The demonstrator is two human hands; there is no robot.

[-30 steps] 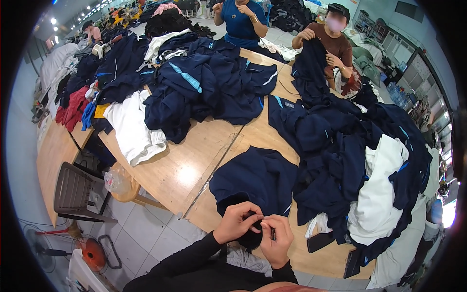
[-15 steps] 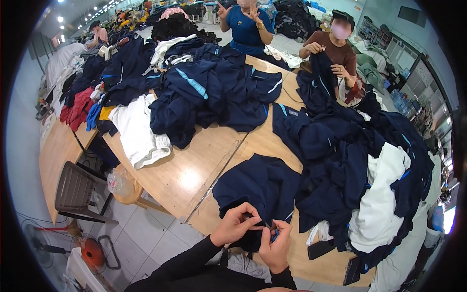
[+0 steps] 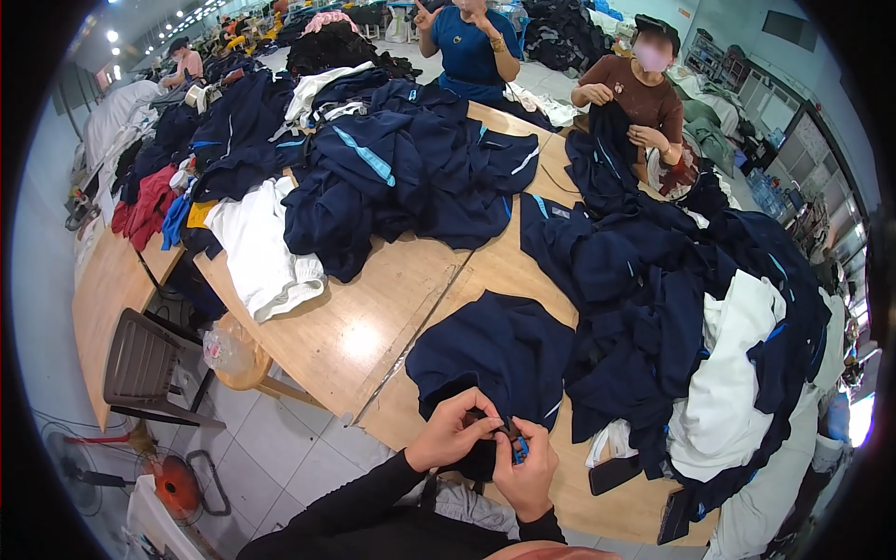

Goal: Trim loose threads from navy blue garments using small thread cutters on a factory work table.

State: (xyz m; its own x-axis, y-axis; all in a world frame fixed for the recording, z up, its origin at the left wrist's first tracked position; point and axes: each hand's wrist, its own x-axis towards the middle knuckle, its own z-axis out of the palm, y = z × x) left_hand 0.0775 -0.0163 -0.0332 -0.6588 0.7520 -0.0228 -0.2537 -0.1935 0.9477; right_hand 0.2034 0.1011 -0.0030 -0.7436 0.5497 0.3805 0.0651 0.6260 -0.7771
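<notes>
A dark navy fabric garment (image 3: 499, 359) is being held at its near edge, over the front of a light wooden worktable (image 3: 359, 322). The cloth is being pinched by the left hand (image 3: 453, 431), while a small blue-handled tool (image 3: 519, 449) is being gripped against it by the right hand (image 3: 528, 471). A large heap of navy garments (image 3: 653, 280) is lying just beside, with a white garment (image 3: 723, 392) among them. Another navy piece is being handled by a person in a brown shirt (image 3: 644, 103) across the table.
</notes>
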